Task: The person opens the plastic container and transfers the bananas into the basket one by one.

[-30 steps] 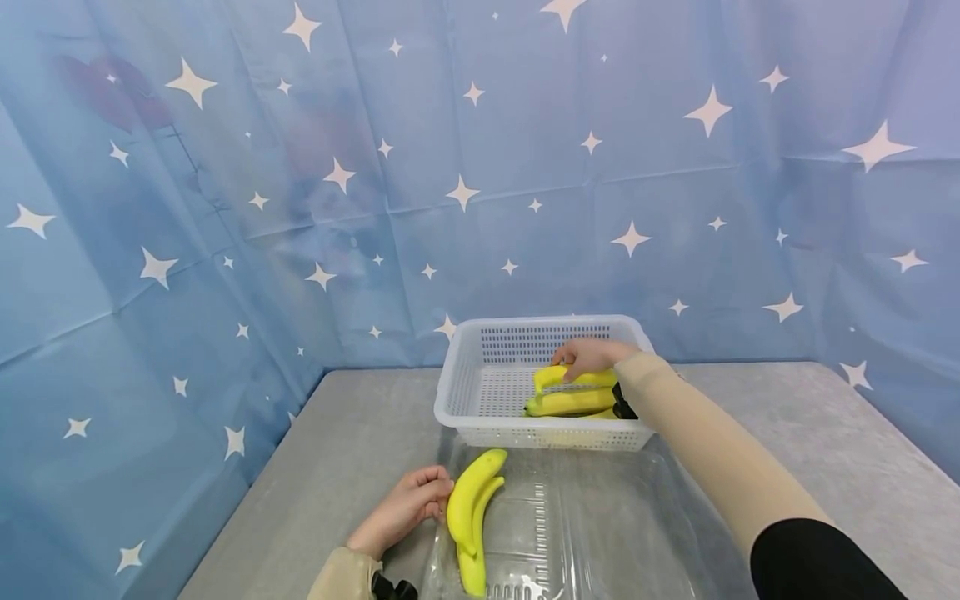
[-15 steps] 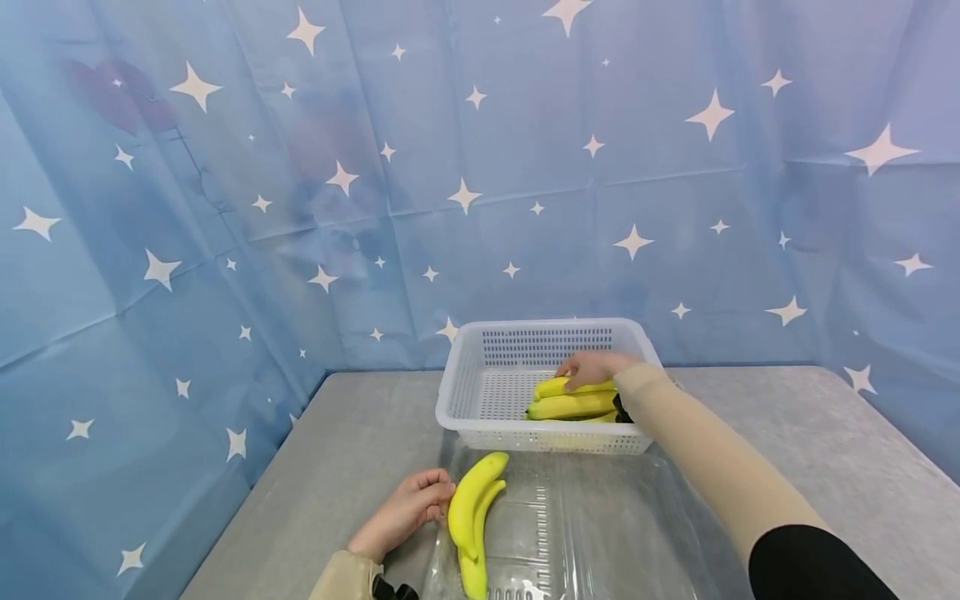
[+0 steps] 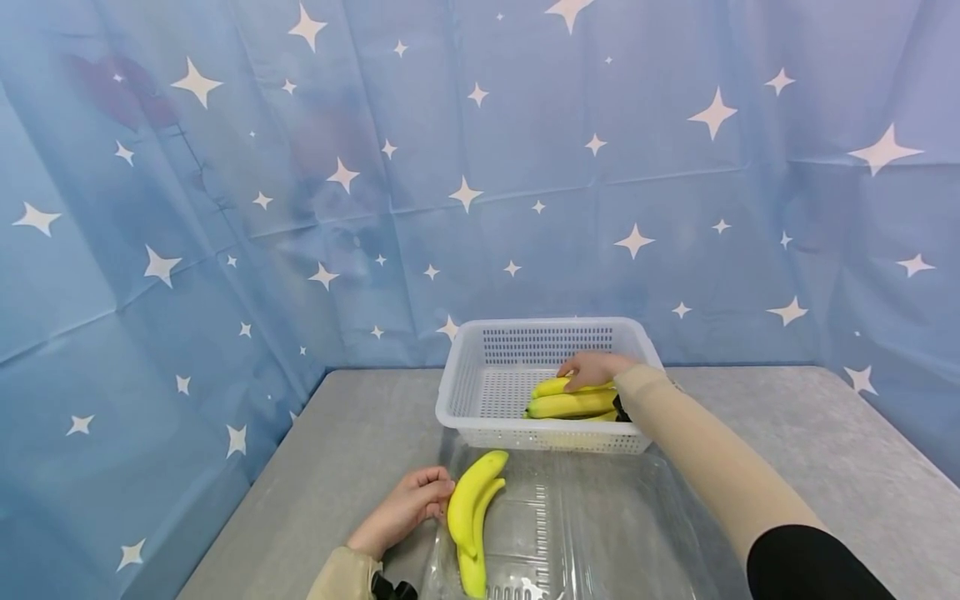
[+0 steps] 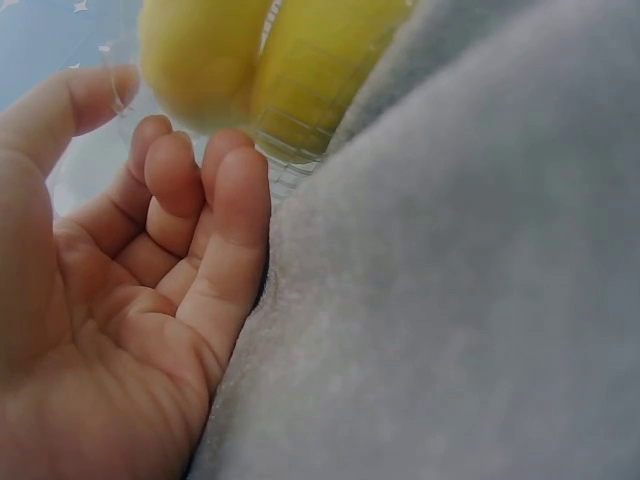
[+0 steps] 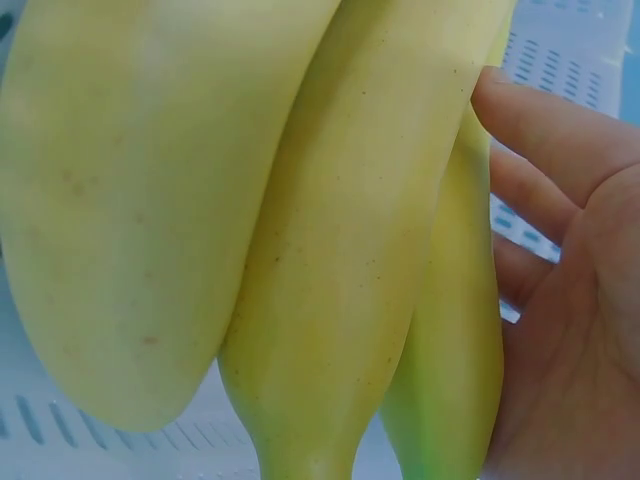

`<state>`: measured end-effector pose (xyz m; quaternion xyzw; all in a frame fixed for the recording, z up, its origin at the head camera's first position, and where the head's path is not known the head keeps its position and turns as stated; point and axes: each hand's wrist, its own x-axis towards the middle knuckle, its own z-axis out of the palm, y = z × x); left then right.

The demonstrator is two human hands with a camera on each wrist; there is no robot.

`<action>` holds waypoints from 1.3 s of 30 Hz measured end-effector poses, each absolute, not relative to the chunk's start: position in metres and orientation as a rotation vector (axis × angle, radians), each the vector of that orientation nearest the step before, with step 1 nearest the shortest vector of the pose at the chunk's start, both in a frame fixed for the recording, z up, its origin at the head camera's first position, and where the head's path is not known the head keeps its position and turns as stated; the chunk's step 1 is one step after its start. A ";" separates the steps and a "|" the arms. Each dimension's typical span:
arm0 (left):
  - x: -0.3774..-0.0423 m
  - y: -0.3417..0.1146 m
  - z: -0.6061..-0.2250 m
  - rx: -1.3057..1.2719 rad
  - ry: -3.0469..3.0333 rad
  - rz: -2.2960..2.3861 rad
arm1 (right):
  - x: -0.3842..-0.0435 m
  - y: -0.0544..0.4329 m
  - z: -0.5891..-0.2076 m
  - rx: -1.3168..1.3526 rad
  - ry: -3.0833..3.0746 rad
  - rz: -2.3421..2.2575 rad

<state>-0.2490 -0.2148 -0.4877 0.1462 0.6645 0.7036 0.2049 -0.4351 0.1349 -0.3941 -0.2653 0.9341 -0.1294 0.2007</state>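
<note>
In the head view my right hand (image 3: 592, 369) reaches into the white plastic basket (image 3: 630, 333) and grips the rearmost banana (image 3: 551, 387). The right wrist view has the thumb against this banana (image 5: 460, 270), other fingers partly hidden behind it. A second banana (image 3: 566, 406) lies alongside in front, and another (image 3: 600, 416) shows by the basket's near wall. My left hand (image 3: 408, 506) stays at the left edge of a clear plastic tray (image 3: 615, 517), beside a yellow banana (image 3: 467, 504) and a slimmer one (image 3: 480, 533). Its fingers (image 4: 172, 175) bend loosely, thumb tip at the tray's rim.
The tray lies on a grey tabletop (image 3: 352, 433), its far end right at the basket's near side. A blue curtain with white stars (image 3: 525, 208) hangs behind the table and along its left. Black wrist mounts (image 3: 393, 588) sit at the sleeves.
My right hand has lowered slightly with the rearmost banana, which now sits closer against the one in front. The left hand and the tray's bananas have stayed put.
</note>
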 end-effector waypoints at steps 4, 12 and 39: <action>-0.249 -0.215 -0.488 0.413 1.853 1.970 | -0.438 0.134 -0.396 -0.736 2.611 -0.368; -0.250 -0.215 -0.487 0.404 1.859 1.958 | -0.439 0.135 -0.395 -0.713 2.620 -0.400; -0.248 -0.213 -0.488 0.434 1.856 1.973 | -0.442 0.139 -0.401 -0.716 2.626 -0.409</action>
